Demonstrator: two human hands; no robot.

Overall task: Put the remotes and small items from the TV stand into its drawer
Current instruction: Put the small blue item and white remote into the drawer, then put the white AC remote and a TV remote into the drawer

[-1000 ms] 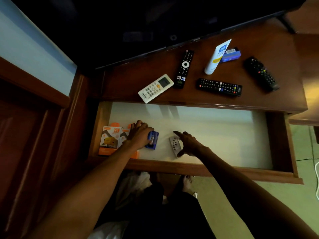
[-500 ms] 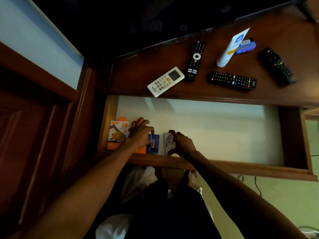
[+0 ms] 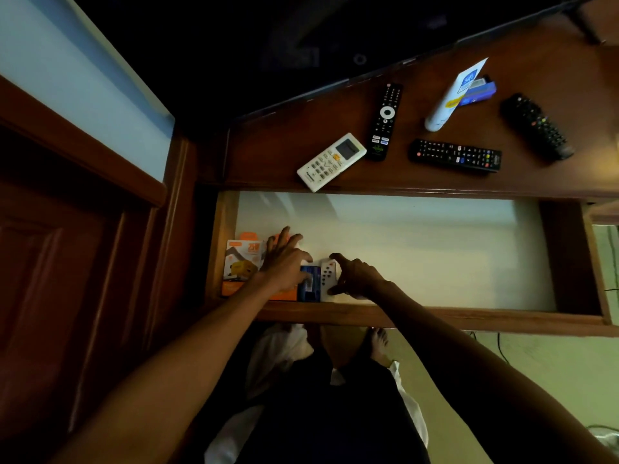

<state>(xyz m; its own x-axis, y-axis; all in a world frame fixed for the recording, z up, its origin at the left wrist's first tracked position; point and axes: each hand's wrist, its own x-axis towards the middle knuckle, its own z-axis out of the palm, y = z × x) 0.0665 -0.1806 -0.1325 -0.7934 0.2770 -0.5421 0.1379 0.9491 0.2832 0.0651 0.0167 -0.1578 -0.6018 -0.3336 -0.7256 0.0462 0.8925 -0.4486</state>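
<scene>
The drawer (image 3: 435, 314) stands pulled out, its pale floor mostly bare. In its front left corner lie orange boxes (image 3: 241, 262), a small blue box (image 3: 311, 284) and a small white remote (image 3: 327, 279), side by side. My left hand (image 3: 284, 259) rests over the orange boxes with fingers spread, its thumb at the blue box. My right hand (image 3: 358, 276) touches the small white remote's right edge, fingers loosely apart. On the stand top lie a white AC remote (image 3: 331, 161), three black remotes (image 3: 385, 120) (image 3: 455, 155) (image 3: 536, 127), a white tube (image 3: 452, 95) and a blue box (image 3: 477, 92).
A dark TV (image 3: 301, 45) stands at the back of the stand top (image 3: 268, 152). A wooden door and frame (image 3: 83, 229) fill the left. My feet and dark clothes are below the drawer front, with cables (image 3: 499, 346) on the green floor at right.
The small white remote has been slid left until it sits against the blue box. Both hands have drawn toward the drawer's front left corner.
</scene>
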